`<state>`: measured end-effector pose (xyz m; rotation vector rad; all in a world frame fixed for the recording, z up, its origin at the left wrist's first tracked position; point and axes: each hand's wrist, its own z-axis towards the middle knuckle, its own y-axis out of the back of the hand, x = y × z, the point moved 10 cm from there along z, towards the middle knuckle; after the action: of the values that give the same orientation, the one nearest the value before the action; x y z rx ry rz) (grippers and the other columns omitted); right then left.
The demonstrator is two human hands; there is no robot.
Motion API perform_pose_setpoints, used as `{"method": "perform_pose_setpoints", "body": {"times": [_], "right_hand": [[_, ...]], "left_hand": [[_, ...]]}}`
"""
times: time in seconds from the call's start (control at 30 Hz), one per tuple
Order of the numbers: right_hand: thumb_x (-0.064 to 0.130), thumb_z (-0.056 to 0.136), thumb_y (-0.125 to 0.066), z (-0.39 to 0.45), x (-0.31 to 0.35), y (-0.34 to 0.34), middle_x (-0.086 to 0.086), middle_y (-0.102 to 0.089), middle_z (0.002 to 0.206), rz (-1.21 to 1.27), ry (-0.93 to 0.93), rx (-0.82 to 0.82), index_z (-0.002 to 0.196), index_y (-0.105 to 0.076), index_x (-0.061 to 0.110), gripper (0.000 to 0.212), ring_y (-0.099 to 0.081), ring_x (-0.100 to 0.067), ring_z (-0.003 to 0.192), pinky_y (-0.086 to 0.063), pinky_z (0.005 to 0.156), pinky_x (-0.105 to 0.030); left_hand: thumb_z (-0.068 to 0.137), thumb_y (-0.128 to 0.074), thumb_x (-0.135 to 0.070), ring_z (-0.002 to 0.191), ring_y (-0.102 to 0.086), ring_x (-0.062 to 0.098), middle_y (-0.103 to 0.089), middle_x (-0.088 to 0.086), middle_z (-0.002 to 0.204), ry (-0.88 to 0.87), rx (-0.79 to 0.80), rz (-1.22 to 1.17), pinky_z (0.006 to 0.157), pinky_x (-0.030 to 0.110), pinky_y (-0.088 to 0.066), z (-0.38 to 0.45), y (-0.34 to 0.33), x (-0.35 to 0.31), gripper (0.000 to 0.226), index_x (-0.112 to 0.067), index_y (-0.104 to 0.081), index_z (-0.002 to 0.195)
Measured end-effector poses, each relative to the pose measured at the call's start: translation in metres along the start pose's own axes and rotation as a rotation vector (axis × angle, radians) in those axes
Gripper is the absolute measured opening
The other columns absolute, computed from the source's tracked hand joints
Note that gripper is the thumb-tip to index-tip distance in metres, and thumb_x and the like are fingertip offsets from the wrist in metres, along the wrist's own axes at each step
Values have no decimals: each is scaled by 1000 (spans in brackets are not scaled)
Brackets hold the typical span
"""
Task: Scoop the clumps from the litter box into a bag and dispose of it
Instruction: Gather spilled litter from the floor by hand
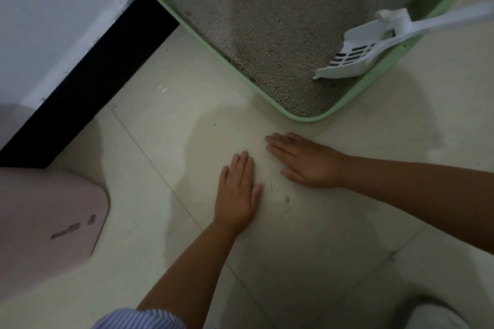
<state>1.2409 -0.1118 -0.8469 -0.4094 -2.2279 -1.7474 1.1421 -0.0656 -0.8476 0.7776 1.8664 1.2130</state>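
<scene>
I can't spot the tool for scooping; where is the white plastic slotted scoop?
In the head view, the white plastic slotted scoop lies upper right inside the green plastic litter box, resting on the grey litter.

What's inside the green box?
The green litter box holds grey litter, with a white slotted scoop resting on it, handle over the rim. Anything buried under the litter or scoop is hidden.

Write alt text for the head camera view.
Both hands, left hand and right hand, lie flat on the tiled floor before a green litter box, where a white scoop rests on the litter.
</scene>
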Motion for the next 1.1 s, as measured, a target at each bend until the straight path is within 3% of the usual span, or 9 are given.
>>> {"method": "perform_pose_setpoints", "body": {"times": [0.13,0.27,0.47,0.6,0.7,0.8,0.9,1.0,1.1], "right_hand": [[37,99,-6,-8,13,6,-28,-55,128,91,70,-89,125,-47,-6,65,-58,-38,115,-37,94,-50],[36,88,-32,6,11,8,-33,-52,128,-6,-34,-152,124,-51,-9,61,-53,-46,117,-35,96,-56],[54,74,2,34,69,-14,-19,-5,156,148,20,30,147,-14,1,91,-4,-30,146,5,113,-28],[42,96,-19,41,101,-32,-14,0,157,14,156,152,148,-8,4,66,2,-24,146,3,118,-31],[34,93,-37,35,114,-20,-24,-27,149,-41,290,51,140,-32,-4,60,-27,-34,140,-18,116,-39],[38,73,-62,37,110,-1,-21,-68,109,-79,336,-163,104,-69,-1,50,-64,-38,104,-51,85,-49],[27,57,-83,38,136,-1,-14,-73,87,-93,508,-175,80,-74,3,35,-71,-33,87,-58,72,-39],[9,63,-70,43,170,-9,-10,-67,66,-11,604,-152,59,-67,5,6,-68,-28,67,-58,60,-30],[3,66,-51,47,170,-17,-9,-58,56,-3,571,-134,50,-59,5,18,-60,-25,53,-50,50,-22]], "left_hand": [[99,-12,-48,136,-18,20,-23,12,145,66,-63,-215,114,18,-4,-30,7,0,66,0,-22,142],[87,-18,-52,140,-4,10,-9,-1,149,343,-170,-332,116,24,-5,-61,12,41,77,0,-17,145],[86,-21,-42,145,-5,20,-11,13,156,579,-168,-342,113,21,-1,-89,16,74,74,0,-14,146],[84,-30,-34,145,-6,22,-12,13,156,591,-156,-328,112,19,-2,-90,21,77,73,0,-14,146],[94,-42,-20,146,-6,22,-12,14,156,591,-178,-338,111,17,-2,-91,22,80,62,1,-14,146],[94,-48,-8,146,-5,20,-10,13,156,620,-208,-375,108,13,0,-96,22,87,63,0,-14,146],[94,-47,-9,146,-6,21,-11,14,156,658,-215,-367,106,11,1,-105,22,98,61,1,-16,146],[91,-35,-29,146,-5,23,-12,15,156,684,-161,-307,113,21,-1,-115,18,111,66,2,-16,146],[83,-24,-41,145,-6,26,-13,16,156,690,-129,-218,117,31,-5,-122,16,119,77,2,-15,146]]}}
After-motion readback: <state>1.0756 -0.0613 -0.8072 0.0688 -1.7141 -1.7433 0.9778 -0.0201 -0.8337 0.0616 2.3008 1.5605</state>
